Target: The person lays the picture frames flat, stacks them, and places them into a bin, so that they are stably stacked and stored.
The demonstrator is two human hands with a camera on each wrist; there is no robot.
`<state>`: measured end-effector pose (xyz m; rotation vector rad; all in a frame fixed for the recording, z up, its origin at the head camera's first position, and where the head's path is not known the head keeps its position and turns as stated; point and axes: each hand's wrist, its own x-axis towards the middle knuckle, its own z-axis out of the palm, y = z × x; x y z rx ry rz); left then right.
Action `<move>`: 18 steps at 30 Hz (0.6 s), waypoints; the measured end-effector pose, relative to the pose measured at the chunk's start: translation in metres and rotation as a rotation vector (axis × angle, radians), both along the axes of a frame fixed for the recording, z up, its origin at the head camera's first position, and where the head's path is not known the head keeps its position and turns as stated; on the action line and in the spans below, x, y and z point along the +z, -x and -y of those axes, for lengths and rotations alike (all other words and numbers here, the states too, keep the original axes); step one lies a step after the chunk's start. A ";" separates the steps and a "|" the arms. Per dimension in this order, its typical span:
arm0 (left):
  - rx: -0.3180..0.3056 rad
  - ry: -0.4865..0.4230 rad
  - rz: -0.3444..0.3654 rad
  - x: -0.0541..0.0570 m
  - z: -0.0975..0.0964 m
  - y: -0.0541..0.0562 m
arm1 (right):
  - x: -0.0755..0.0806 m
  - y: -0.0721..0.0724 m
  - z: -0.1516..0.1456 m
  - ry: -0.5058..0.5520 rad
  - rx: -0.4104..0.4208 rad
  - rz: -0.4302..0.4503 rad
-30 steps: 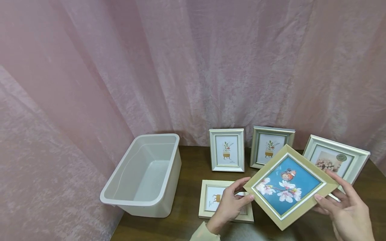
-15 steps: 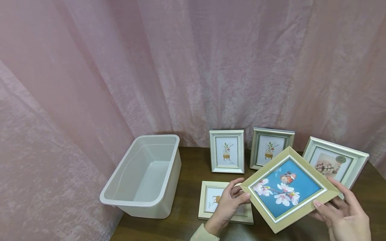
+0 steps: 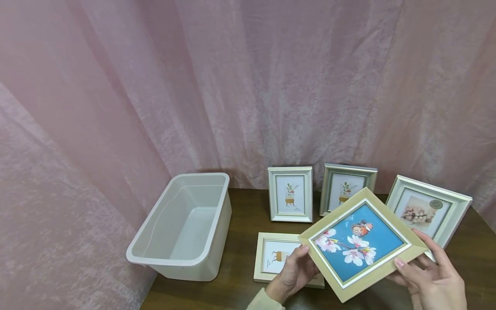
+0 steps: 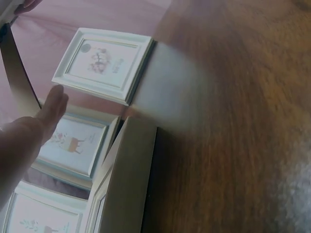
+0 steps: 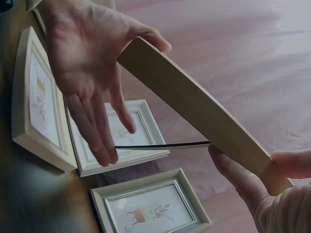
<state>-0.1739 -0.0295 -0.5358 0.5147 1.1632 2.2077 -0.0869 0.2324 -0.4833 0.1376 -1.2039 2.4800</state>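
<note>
A gold-beige picture frame (image 3: 391, 271) with a butterfly-and-blossom print is held up, turned like a diamond in the head view. My right hand (image 3: 435, 273) grips its right corner, thumb on the front and fingers behind. At the left corner is my left hand (image 3: 292, 271), its thumb over the front edge. The right wrist view shows that hand's fingers stretched out behind the frame, fingertips right at the end of the thin stand leg (image 5: 165, 146), which sticks out from the back. Below lies a cream picture frame (image 3: 260, 262), partly covered by the left hand.
A white picture frame (image 3: 290, 193), a champagne one (image 3: 327, 189) and a larger white one (image 3: 457, 202) stand along the back of the brown table (image 3: 242, 241). An off-white plastic bin (image 3: 222, 241) is at the left. Pink curtain (image 3: 248, 86) hangs behind.
The held picture frame has shifted left and leans back a little more. My left hand's fingers have slid from beside its left corner to behind it, and the right hand has followed leftward.
</note>
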 end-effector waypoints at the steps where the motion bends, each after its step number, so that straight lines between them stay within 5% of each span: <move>1: -0.003 -0.012 -0.006 0.000 0.000 0.000 | 0.000 0.000 0.000 -0.005 0.005 0.005; 8: 0.080 -0.048 -0.023 0.003 0.001 0.000 | 0.003 0.002 0.003 0.033 0.005 -0.003; 18: 0.223 0.066 -0.048 0.006 0.002 0.001 | 0.002 0.003 0.005 0.034 -0.062 0.029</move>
